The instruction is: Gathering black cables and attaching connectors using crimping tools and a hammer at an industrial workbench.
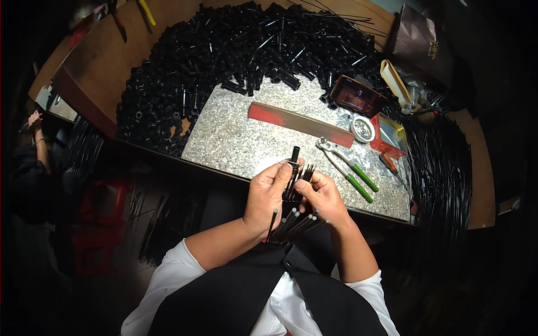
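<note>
My left hand (264, 196) is closed around a bundle of thin black rods (289, 223) at the table's near edge. From its top, by the thumb, a short black tube (296, 152) stands up, and a thin pale wire or strand crosses there. My right hand (325, 197) pinches several rods of the same bundle between thumb and fingers. Grey rod ends point toward me below both hands. How the rods join the tube is hidden by my fingers. Nearest to my right hand on the speckled tabletop (224, 140) lie green-handled pliers (357, 182).
A large heap of black tubular parts (252, 45) covers the back. A red-marked bar (302, 124), white dish (363, 129), red box (388, 147), orange-handled screwdriver (388, 162) and phone (357, 95) are on the table. Long black rods (443, 168) hang at right. Another person's hand (35, 120) shows far left.
</note>
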{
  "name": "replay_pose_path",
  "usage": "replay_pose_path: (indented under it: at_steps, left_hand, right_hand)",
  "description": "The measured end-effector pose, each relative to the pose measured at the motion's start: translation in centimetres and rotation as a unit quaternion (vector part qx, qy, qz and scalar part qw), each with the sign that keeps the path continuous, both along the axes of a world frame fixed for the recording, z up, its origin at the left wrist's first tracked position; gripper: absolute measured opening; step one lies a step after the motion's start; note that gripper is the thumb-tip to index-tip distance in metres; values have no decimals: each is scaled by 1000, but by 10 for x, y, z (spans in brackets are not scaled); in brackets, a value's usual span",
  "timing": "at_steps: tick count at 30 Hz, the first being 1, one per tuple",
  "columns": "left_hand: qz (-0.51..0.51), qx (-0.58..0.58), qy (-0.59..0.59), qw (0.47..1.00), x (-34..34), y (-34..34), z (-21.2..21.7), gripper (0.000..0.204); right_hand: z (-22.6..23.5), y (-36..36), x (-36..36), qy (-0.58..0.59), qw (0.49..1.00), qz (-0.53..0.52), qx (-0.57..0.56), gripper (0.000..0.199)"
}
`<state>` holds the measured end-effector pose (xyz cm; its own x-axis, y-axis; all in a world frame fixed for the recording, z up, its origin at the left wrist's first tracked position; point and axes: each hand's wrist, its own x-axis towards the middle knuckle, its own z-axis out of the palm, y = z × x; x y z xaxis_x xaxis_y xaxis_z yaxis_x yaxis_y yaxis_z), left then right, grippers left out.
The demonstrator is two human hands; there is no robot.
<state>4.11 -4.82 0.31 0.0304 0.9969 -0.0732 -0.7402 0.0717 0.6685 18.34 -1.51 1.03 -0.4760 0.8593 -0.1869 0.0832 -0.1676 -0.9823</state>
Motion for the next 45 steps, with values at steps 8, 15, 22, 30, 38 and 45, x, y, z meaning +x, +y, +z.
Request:
replay_pose_path:
  at_steps: [8, 15, 22, 30, 38, 45]
  left_hand:
    - [13, -15, 42, 999, 3, 1, 5, 37]
    - [-4, 7, 68, 998, 7, 0, 3, 39]
    - [-17, -7, 53, 998, 6, 1, 5, 39]
    - [-22, -7, 35, 999, 2, 7, 5, 38]
    - [-47, 5, 14, 999, 0, 9, 2, 40]
    - [-3, -32, 59, 998, 4, 9, 7, 44]
  right_hand:
    - [4, -1, -2, 3, 1000, -11, 7, 23]
    - [-1, 1, 3, 7, 1000, -1, 5, 22]
    - [0, 3, -1, 29, 1000, 1, -2, 21]
    - [3, 2, 2, -8, 1000, -5, 19, 24]
    - [-1, 6, 2, 40, 999, 13, -4, 24]
    - [-1, 12, 4, 65, 996, 52, -15, 26]
